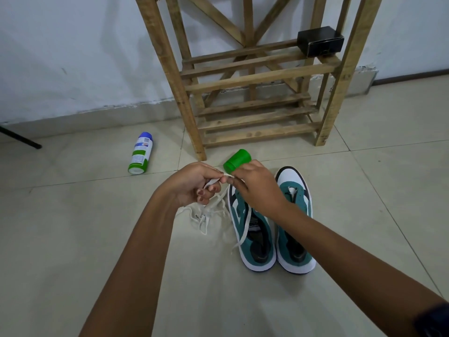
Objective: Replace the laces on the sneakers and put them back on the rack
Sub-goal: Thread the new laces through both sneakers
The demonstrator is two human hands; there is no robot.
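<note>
Flanking green cap (pixel 237 161): spray can (pixel 141 153), rack (pixel 255 81).

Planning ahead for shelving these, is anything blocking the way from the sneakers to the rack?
Partly. A green cap lies on the floor between the sneakers and the rack. A black box takes the right end of one shelf.

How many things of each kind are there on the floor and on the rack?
Teal and white sneakers: 2
Spray can, white and green, lying down: 1
Green plastic cap: 1
Black box on wooden rack: 1
Loose white laces, tangled: cannot count
Total: 5
</note>
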